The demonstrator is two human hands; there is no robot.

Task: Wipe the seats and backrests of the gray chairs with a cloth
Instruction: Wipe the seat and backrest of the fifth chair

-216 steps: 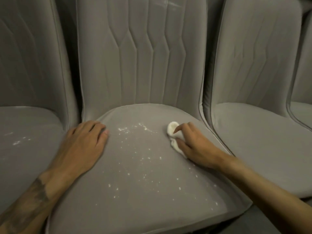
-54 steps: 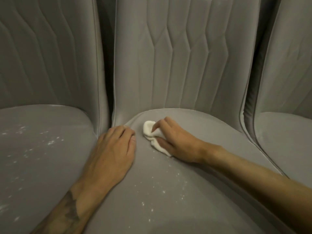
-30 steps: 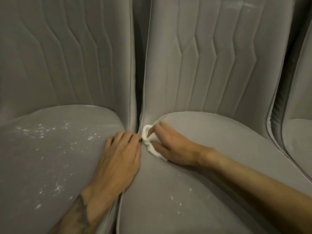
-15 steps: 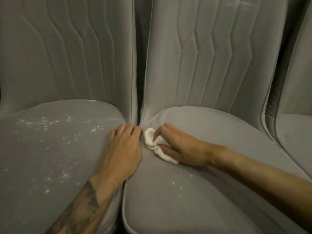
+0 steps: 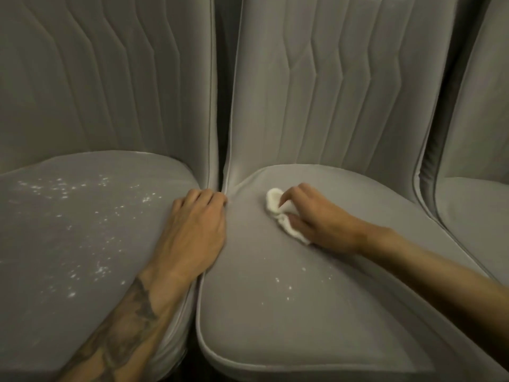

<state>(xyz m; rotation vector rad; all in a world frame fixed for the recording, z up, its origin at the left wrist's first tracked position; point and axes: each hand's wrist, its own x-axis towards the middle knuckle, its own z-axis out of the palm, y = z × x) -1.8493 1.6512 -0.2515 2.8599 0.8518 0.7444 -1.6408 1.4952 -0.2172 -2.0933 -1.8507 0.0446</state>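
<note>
Slid rightward since a moment ago, the cloth [image 5: 273, 202] sits apart from the left hand [image 5: 192, 232], pinched by the right hand [image 5: 319, 223] on the middle seat [image 5: 303, 321]. Left hand rests flat, fingers together, on the edge of the left seat [image 5: 55, 271]. White specks [image 5: 100, 270] dot both gray seats.

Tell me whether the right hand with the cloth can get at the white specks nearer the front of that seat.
Probably yes. The right hand holds the cloth on the seat, and bare fabric alone lies between it and the specks; the left hand rests off to the side.
</note>
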